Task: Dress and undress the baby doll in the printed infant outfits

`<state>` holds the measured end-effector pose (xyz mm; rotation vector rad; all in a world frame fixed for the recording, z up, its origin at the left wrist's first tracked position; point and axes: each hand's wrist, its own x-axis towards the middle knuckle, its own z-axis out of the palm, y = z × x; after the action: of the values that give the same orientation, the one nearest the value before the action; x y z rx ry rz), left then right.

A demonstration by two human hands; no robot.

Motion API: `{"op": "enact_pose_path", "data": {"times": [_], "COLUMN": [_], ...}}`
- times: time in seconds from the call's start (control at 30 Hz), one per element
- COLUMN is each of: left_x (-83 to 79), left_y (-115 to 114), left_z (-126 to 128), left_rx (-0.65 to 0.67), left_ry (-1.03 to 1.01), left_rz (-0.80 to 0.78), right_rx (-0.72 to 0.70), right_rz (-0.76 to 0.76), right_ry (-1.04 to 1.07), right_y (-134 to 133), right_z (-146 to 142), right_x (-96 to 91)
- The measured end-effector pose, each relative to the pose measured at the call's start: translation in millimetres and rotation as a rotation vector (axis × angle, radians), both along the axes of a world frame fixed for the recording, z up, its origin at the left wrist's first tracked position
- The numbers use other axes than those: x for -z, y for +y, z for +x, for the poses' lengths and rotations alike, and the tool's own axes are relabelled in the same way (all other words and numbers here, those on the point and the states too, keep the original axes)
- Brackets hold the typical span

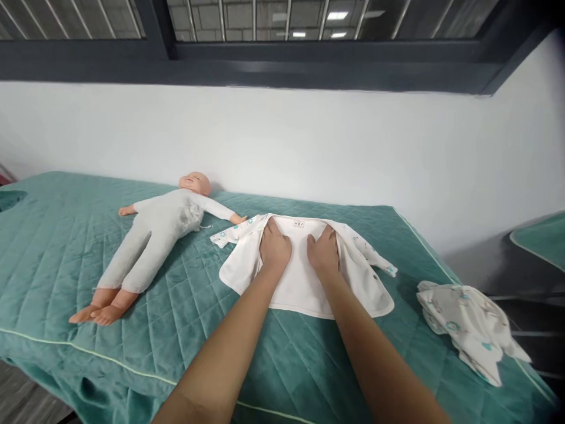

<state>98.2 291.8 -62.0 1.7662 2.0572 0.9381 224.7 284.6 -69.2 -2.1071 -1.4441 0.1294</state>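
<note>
Green quilted cover [66, 247]: doll [163, 215], crumpled garment [470, 324]; between, left hand [276, 246] and right hand [323, 250], fingertips hidden inside open jacket [298, 285], grip unclear.

A single view looks out from the head of the person, forward and steeply down over the green bed cover [48, 253] from its near side. It faces the white wall [282, 138], with the dark window frame [282, 73] cutting across the far edge. The left hand [275, 244] and right hand [323, 250] lie at arm's reach, about mid-view. The wide field takes in the doll [161, 229] at left and the bundled cloth [472, 324] at right.
</note>
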Motion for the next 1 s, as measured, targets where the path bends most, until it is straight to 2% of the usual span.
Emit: {"op": "enact_pose_path", "data": {"times": [0.23,0.6,1.0], "left_x": [15.1,15.1,15.3], "left_y": [6.9,6.3,-23.4], "left_z": [5.1,8.4,2.4], "left_rx": [0.01,0.039,0.107], "left_ry": [0.062,0.188,0.233], "left_rz": [-0.102,-0.157,-0.155], "right_rx": [-0.041,-0.042,-0.106], "right_rz": [-0.063,-0.107,-0.052], "right_ry": [-0.058,-0.042,-0.124], "right_y": [16.8,19.2,10.8], "right_z": [2.5,0.6,-4.7], "right_x": [20.2,23.6,27.4]}}
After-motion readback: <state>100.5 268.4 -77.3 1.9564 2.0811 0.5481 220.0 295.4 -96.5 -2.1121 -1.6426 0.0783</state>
